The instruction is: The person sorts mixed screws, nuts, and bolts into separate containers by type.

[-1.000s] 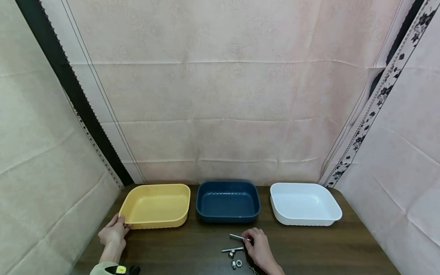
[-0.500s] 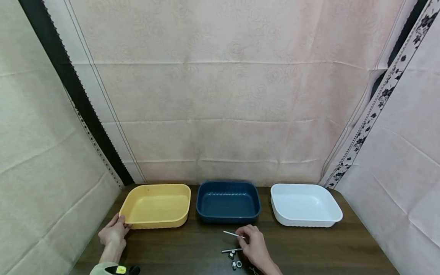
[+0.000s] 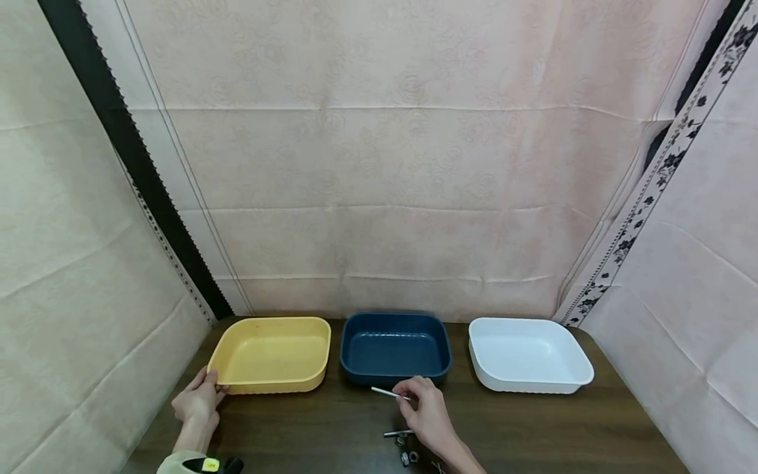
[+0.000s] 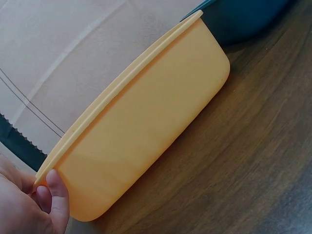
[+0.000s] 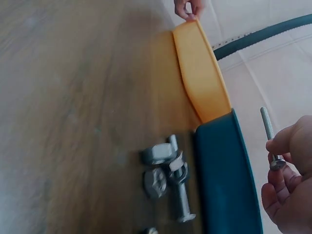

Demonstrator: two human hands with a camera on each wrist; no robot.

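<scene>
A silver bolt (image 3: 382,392) is pinched between the thumb and fingers of my right hand (image 3: 429,415), just in front of the dark blue tray (image 3: 379,380). In the right wrist view the bolt's threaded shank (image 5: 267,122) sticks out past the thumb, its head by the fingers. Below that hand, another bolt (image 5: 183,200) lies on the table beside several nuts (image 5: 155,183). My left hand (image 3: 197,403) grips the near left corner of the yellow tray (image 4: 141,112), thumb against its outer wall. The yellow tray's inside shows nothing in it.
A white tray (image 3: 527,384) stands at the right, in line with the other two. Thin small metal pieces (image 3: 438,467) lie by the right wrist at the front. Cloth curtains (image 3: 379,164) enclose the brown wooden table (image 3: 308,434) at the back and both sides.
My right hand has moved forward and to the left with the bolt, away from the loose hardware and up to the blue tray's front. The left hand keeps its grip on the yellow tray.
</scene>
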